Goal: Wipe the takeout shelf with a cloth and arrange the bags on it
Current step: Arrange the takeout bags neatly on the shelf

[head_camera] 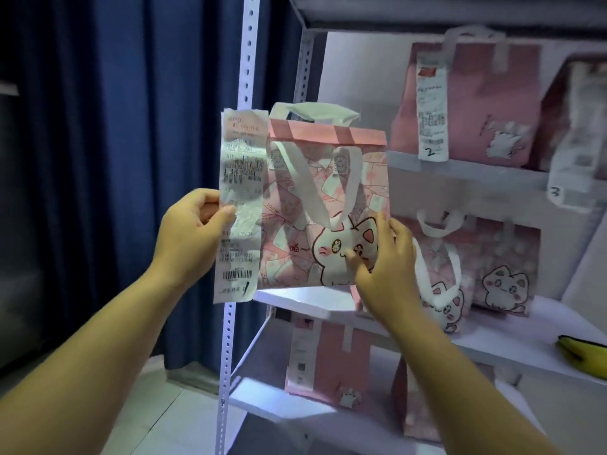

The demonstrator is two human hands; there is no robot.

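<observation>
The left hand (192, 224) pinches a long white receipt (241, 178) between thumb and fingers. The receipt hangs at the left edge of a pink bag (305, 192), and the right hand (386, 267) grips that bag's lower right side, thumb on its cartoon cat. The bag is held upright in front of the shelf (302, 298), at the left end, above the middle board. The receipt shows a barcode and a pen stroke like "1"; its print is too blurred to read. On the upper board, two pink bags carry receipts hand-marked "2" (432, 110) and "3" (571, 165). More cat bags (505, 257) stand on the middle board, near a yellow object (578, 353)
</observation>
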